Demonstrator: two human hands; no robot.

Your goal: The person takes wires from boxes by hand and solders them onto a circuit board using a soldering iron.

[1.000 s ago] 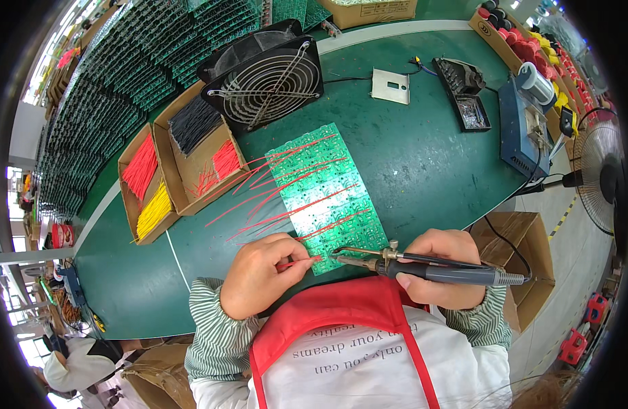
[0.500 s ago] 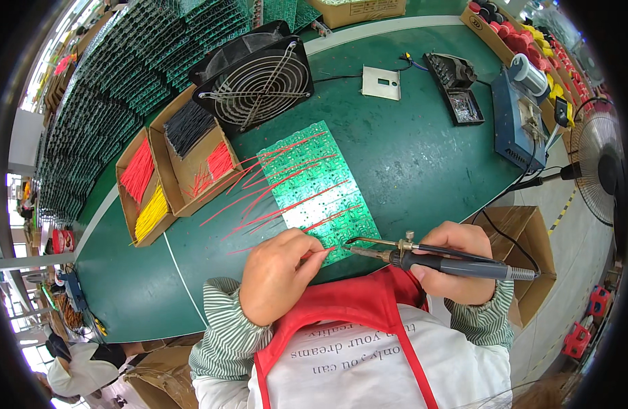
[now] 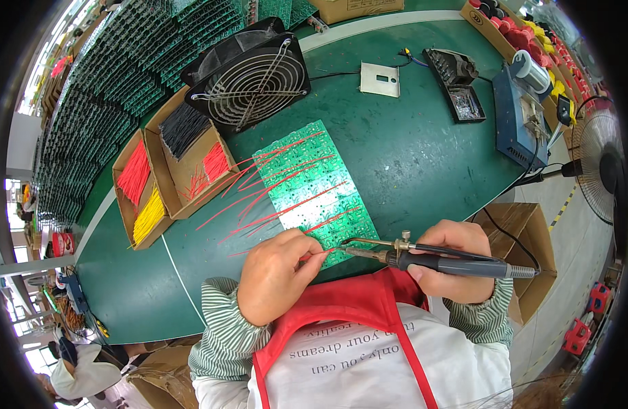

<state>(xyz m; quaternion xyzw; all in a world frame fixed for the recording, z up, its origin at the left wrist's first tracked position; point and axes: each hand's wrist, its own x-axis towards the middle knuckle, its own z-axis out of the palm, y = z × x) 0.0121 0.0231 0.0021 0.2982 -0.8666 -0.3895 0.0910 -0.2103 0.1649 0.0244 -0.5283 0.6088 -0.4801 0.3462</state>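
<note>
A green circuit board panel [image 3: 327, 184] lies on the table in front of me, with several red wires [image 3: 297, 170] lying across it and trailing off its left side. My left hand [image 3: 276, 273] pinches a red wire [image 3: 330, 251] at the panel's near edge. In my right hand [image 3: 457, 262] is a soldering iron [image 3: 450, 264] with a thin metal feed tube [image 3: 372, 241] clamped along it. The iron's tip and the tube's end meet at the board, just right of the pinched wire's end. The exact contact point is too small to make out.
Cardboard trays [image 3: 180, 204] of red, yellow and black wires stand at left, beside a black fan [image 3: 249, 82]. Stacked circuit boards [image 3: 123, 75] fill the far left. A blue solder feeder [image 3: 515, 123] with a spool stands at right, near a black parts box [image 3: 457, 88] and metal plate [image 3: 380, 79].
The whole view has shifted slightly. My left hand still pinches the wire, and the soldering iron stays at nearly the same spot on the board.
</note>
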